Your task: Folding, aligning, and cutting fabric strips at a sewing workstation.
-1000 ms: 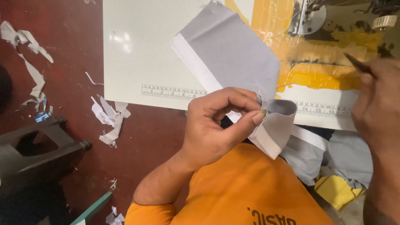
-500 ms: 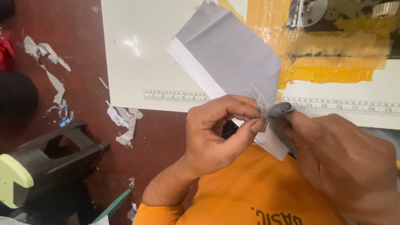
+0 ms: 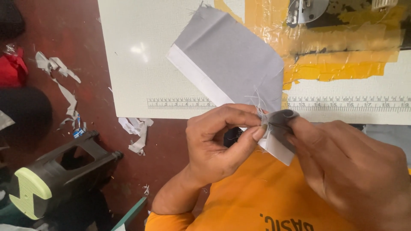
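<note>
We see a piece of grey fabric point(image 3: 233, 64) with a white strip along one edge, lying slantwise across the white sewing-machine table point(image 3: 137, 55) and hanging over its near edge above the printed ruler point(image 3: 180, 103). Its lower corner is folded over, with loose threads fraying out of it. The left hand point(image 3: 218, 143) comes up from below, wrist bent, thumb and forefinger closed in a pinch on that folded corner, the other fingers curled under. The right hand point(image 3: 355, 171) reaches in from the right, back of the hand toward us, its fingertips shut on the same fold, touching the left fingertips. Below both is an orange shirt point(image 3: 257, 201). Yellow tape point(image 3: 334, 68) patches the table, and white fabric scraps point(image 3: 137, 132) lie on the dark red floor point(image 3: 85, 34).
</note>
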